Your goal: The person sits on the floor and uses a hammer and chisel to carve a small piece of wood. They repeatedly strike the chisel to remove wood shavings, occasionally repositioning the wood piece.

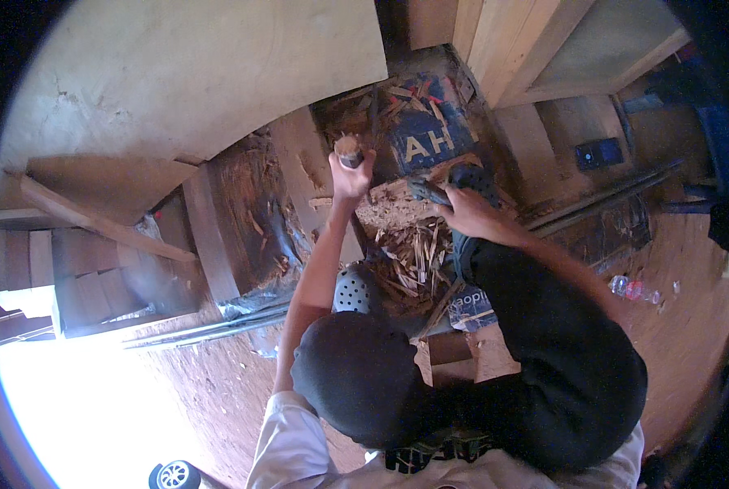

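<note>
My left hand (351, 181) is closed around an upright wooden handle (348, 149) with a frayed, brown top end and a dark band. What lies below the fist is hidden. My right hand (467, 213) is curled beside a dark grey object (430, 192), whose kind I cannot make out; the fingers seem to grip it. Under and between the hands lies a pale, chipped piece of wood (393, 208). Wood shavings (417, 253) are heaped just nearer to me. A dark clog with holes (472, 178) is next to my right hand, and a grey one (352, 291) stands by my left forearm.
A large pale board (201, 73) leans at the far left. Blue printed sheeting (426, 134) lies beyond the hands under wood scraps. Planks (209, 232) and a slanted batten (108, 216) are at left. A phone-like dark device (599, 153) and plastic bottles (635, 288) lie at right.
</note>
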`<state>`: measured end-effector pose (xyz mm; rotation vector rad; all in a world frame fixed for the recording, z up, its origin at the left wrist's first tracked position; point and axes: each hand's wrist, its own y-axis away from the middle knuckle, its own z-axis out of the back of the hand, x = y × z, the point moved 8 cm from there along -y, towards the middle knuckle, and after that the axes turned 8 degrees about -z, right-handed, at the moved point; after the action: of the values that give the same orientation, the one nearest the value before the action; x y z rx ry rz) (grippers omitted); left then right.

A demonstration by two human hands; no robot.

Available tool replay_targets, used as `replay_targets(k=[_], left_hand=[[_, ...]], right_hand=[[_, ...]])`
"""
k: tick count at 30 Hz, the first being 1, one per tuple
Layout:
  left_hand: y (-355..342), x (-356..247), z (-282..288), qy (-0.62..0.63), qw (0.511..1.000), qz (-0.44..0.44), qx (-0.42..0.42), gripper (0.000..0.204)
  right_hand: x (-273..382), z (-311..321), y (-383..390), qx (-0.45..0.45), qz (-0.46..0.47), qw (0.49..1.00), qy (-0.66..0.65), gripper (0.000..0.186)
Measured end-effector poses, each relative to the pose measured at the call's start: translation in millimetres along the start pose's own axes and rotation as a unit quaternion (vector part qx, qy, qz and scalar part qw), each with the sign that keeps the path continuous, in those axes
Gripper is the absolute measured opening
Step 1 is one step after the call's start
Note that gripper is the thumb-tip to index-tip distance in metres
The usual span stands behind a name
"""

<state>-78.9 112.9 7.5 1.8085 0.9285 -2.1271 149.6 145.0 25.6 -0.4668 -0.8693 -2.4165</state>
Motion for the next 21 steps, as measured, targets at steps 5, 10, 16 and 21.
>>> replay_targets(k=[5,10,16,21], left_hand=[[-26.9,21.1,7.6,-0.017,0.999,0.01,-0.039,0.016],[-42.9,26.7,30.1,-0.206,0.975,-0.029,-0.082,0.017],[-31.2,36.8,42.1,-0.023,0.986,0.092,-0.135,0.022],[-38.5,-6.4,48.4,-0.069,0.993,0.008,-0.091,0.023]], right_hand=[[-8.2,-23.9,-1.0,0.003,0.036,0.999,-0.012,0.038],[-14.6,-22.6,-1.7,-0.017,0.048,0.999,-0.007,0.038],[-20.9,-22.9,-3.3,-0.058,0.042,0.997,-0.025,0.037],[-21.6,-22.0,-4.2,-0.055,0.041,0.997,-0.045,0.037]])
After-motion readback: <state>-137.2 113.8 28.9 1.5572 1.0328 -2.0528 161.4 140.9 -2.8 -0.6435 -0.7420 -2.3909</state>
